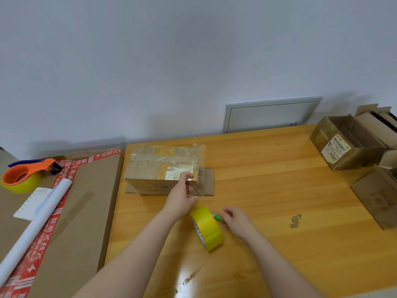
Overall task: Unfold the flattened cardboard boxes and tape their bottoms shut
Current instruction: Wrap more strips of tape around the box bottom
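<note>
yellow tape roll (207,227), orange dispenser (25,172)

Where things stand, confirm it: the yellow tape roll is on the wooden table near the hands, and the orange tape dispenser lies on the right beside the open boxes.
Not right: the head view shows the orange tape dispenser on the left, on the big carton. The rest holds.

Left hand (181,196) reaching forward, pinching, right hand (235,220) fingers (228,212) curled

Left hand (180,194) on cardboard box (159,166) corner, right hand (235,218) with green tool (217,217) beside tape roll (209,227).
</note>
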